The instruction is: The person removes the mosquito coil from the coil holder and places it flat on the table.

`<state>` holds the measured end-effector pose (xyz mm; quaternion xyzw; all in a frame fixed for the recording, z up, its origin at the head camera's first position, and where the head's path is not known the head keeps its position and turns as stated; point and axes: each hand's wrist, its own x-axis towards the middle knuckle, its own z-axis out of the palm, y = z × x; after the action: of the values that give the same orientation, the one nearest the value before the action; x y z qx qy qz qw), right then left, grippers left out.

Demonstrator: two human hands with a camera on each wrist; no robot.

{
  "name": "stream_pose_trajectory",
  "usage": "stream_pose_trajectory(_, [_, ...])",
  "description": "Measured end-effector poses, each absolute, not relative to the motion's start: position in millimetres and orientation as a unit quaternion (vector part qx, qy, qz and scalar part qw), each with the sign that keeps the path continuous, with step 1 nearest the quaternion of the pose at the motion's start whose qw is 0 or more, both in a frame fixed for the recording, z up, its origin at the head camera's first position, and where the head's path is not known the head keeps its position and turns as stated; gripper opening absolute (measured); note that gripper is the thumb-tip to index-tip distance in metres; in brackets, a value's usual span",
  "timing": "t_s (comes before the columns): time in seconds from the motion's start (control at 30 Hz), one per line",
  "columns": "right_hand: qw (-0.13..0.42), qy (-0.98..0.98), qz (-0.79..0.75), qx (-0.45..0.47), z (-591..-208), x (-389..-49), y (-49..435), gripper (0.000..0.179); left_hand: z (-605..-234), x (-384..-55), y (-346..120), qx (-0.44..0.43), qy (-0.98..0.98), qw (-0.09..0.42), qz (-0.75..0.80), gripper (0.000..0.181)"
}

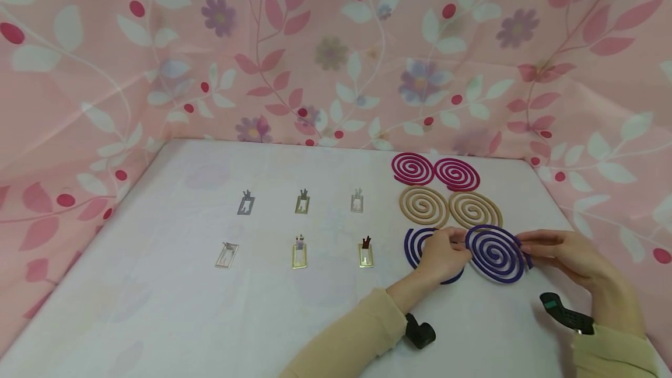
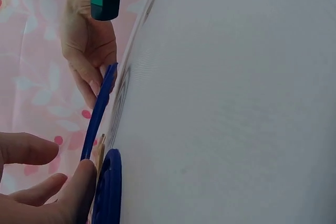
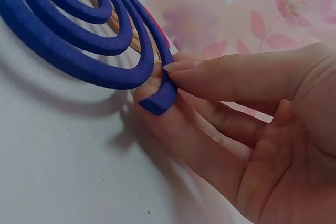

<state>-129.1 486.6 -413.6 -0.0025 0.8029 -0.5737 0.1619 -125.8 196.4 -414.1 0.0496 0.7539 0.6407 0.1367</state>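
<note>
My right hand (image 1: 572, 255) pinches the outer end of a dark blue mosquito coil (image 1: 494, 254) between thumb and fingers. In the right wrist view, this raised coil (image 3: 68, 40) tilts above the white cloth. At its left edge is my left hand (image 1: 443, 255). The left wrist view puts a left fingertip (image 2: 84, 182) against the coil's edge, while other fingers stand apart from it. Beneath the left hand lies a second blue mosquito coil (image 1: 413, 245), partly hidden. Two tan mosquito coils (image 1: 424, 206) and two magenta mosquito coils (image 1: 413, 169) lie in rows behind.
Several small metal coil stands, such as a gold one (image 1: 299, 256) and a silver one (image 1: 227, 255), lie in two rows left of the coils. The white-covered table (image 1: 184, 319) ends at a pink floral curtain (image 1: 336, 63). Black wrist devices (image 1: 564, 314) are on both wrists.
</note>
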Motion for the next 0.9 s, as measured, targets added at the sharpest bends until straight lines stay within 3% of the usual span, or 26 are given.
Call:
stream_pose_trajectory(0.53, [0.188,0.819,-0.542,-0.001,-411,-128,488,0.023,-406,-131,188,0.048,0.760,0.197,0.617,0.025])
stream_pose_trajectory(0.9, [0.181,0.864,-0.467,0.048,-408,-130,478,0.038,-408,-131,186,0.061,0.757,0.203,0.618,0.027])
